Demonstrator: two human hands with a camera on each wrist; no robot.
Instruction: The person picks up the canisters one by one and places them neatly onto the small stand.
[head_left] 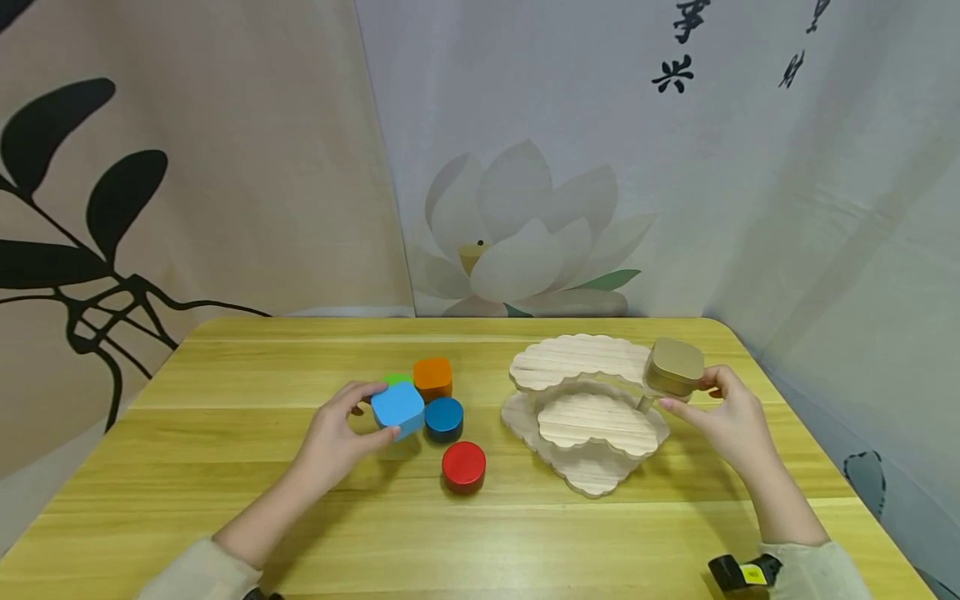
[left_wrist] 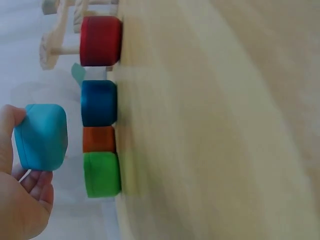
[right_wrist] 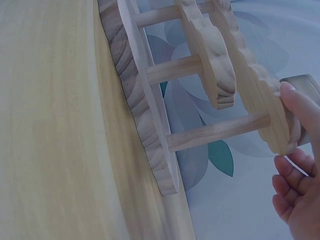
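Note:
In the head view my left hand [head_left: 341, 429] pinches a light blue rounded block [head_left: 398, 408] between thumb and fingers. The left wrist view shows this block [left_wrist: 42, 136] held off the table. My right hand [head_left: 738, 425] grips a khaki rounded block [head_left: 675, 365] at the right end of the upper tier of a scalloped wooden stand [head_left: 573, 362]. Seen from the right wrist, the thumb lies by the khaki block [right_wrist: 305, 85] at the tier's edge, fingertips near the tier's end. Round posts [right_wrist: 220, 131] join the stand's tiers to its base.
Near the left hand are an orange block [head_left: 432, 378], a dark blue round block [head_left: 444, 419] and a green block [left_wrist: 102, 174], mostly hidden in the head view. A red round block [head_left: 463, 467] lies closer to me on the wooden table [head_left: 525, 550]. Printed curtains [head_left: 285, 167] hang behind.

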